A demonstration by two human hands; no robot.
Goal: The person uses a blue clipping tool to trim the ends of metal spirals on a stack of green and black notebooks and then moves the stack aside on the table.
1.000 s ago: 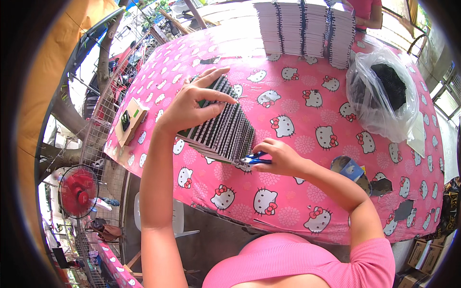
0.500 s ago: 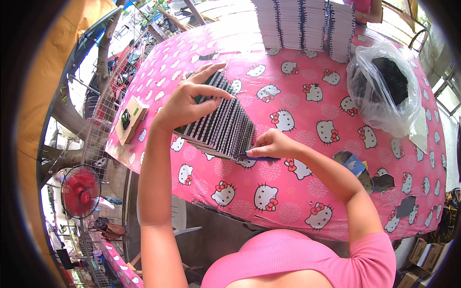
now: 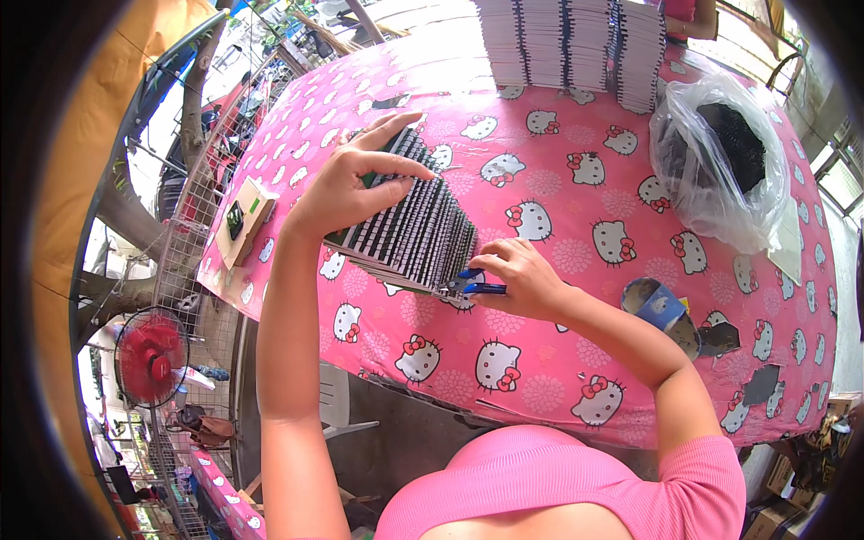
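A thick stack of spiral-bound notebooks point(image 3: 421, 225) with black coils sits on the table, left of centre, its coil edges facing me and to the right. My left hand point(image 3: 360, 184) grips the top of this stack, fingers reaching over the far side and thumb lying along the coils. Low at the stack's near right corner, my right hand point(image 3: 522, 281) holds small blue-handled cutting pliers point(image 3: 484, 289). Their handles are spread apart and the jaws meet the end of the coils. Whether a wire lies between the jaws cannot be made out.
Tall piles of spiral-bound notebooks point(image 3: 589, 49) stand at the back. A clear plastic bag point(image 3: 675, 171) with black coils is at the right. Near my right forearm lies a round container point(image 3: 661, 306). A cardboard piece point(image 3: 247, 211) rests at the left edge; a red fan point(image 3: 151, 358) stands beyond.
The pliers' handles have opened apart, and my right hand's fingers have loosened and lifted around them. My left hand stays on the stack with hardly any shift.
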